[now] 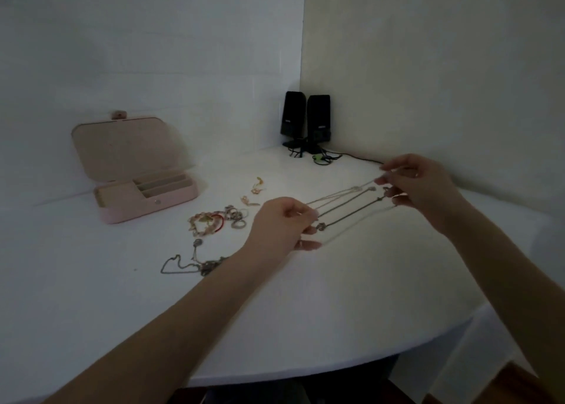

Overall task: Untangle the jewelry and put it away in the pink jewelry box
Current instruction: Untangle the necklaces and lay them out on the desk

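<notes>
Thin necklace chains (348,203) are stretched taut between my two hands above the white table (305,296). My left hand (281,225) pinches their near ends, and my right hand (419,186) pinches the far ends. The pink jewelry box (180,200) stands open at the left, lid up, its compartments showing. A heap of bracelets and rings (218,220) lies between the box and my left hand. Small earrings (255,191) lie behind that heap. Another dark chain with a pendant (189,261) lies tangled beside my left forearm.
Two black speakers (305,121) stand in the back corner, with cables (333,157) trailing along the right wall. Walls close in behind and to the right. The table's curved front edge runs near the bottom of the view.
</notes>
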`<action>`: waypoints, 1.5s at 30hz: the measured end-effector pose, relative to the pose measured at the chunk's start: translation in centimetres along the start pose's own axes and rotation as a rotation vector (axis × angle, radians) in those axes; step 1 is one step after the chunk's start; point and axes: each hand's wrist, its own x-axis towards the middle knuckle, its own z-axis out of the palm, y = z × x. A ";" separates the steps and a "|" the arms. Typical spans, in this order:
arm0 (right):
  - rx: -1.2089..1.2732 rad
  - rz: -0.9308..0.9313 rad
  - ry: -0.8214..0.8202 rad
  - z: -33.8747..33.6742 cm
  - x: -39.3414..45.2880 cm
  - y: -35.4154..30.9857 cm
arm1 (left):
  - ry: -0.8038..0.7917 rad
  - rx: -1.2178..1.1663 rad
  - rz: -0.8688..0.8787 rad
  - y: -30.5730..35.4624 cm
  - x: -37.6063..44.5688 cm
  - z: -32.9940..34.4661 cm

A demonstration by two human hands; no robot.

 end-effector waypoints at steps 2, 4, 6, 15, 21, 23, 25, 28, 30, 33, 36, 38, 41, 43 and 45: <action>-0.129 -0.038 0.069 -0.9 1.6 1.9 | -0.012 0.033 -0.008 -0.4 0.9 2.1; -0.230 -0.034 0.149 -1.9 3.3 3.9 | 0.006 0.256 0.084 -1.2 2.0 3.8; -0.320 -0.025 0.207 -2.6 4.5 5.9 | 0.023 0.644 0.236 -1.9 2.9 5.1; -0.698 -0.117 0.169 -3.0 7.5 9.5 | -0.016 1.028 0.451 -3.2 3.8 5.5; -0.535 -0.047 0.345 -3.3 7.3 9.2 | -0.029 1.024 0.501 -3.5 3.6 5.4; -0.488 -0.063 0.366 -3.3 6.4 8.5 | -0.019 1.041 0.535 -3.1 3.3 5.1; -0.616 -0.078 0.273 -3.0 5.1 8.0 | -0.029 1.135 0.560 -2.5 3.1 4.9; -0.819 -0.077 0.129 -2.2 3.9 7.7 | -0.030 1.305 0.580 -1.9 3.0 4.6; -0.905 -0.061 0.090 -1.7 3.6 7.6 | -0.044 1.390 0.578 -1.7 3.0 4.5; -0.993 -0.032 0.030 -1.3 3.4 7.7 | -0.088 1.466 0.571 -1.2 2.9 4.6; -0.994 0.002 0.025 -1.4 3.6 8.0 | -0.096 1.459 0.560 -1.1 2.9 4.7; -0.970 0.016 0.022 -1.6 3.7 8.3 | -0.101 1.453 0.529 -1.3 2.9 4.8; -0.913 -0.020 0.043 -1.5 3.5 8.4 | -0.085 1.438 0.520 -0.9 2.7 4.5; -0.873 -0.081 0.076 -1.3 3.2 7.8 | -0.027 1.359 0.547 -0.5 2.5 4.2; -0.831 -0.142 0.112 -0.9 2.7 6.8 | 0.077 1.245 0.614 0.1 2.2 3.4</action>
